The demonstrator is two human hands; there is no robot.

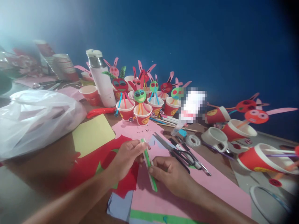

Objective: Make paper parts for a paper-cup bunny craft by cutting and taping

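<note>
My left hand pinches the upper end of a narrow green-and-white strip between thumb and fingers. Lower down, my right hand grips the same strip, with its thumb on the near side. The strip slants away from me above a large pink paper sheet; whether it is folded paper or a straw I cannot tell. Cut red paper with green scraps lies under my left forearm. Just beyond my right hand, black-handled scissors rest with blades apart, beside pens.
Red-and-white paper cups with paper animal faces on straws stand along the back. A white flask rises behind a plastic bag and yellow paper. At right are a tape roll, a white mug and tipped cups.
</note>
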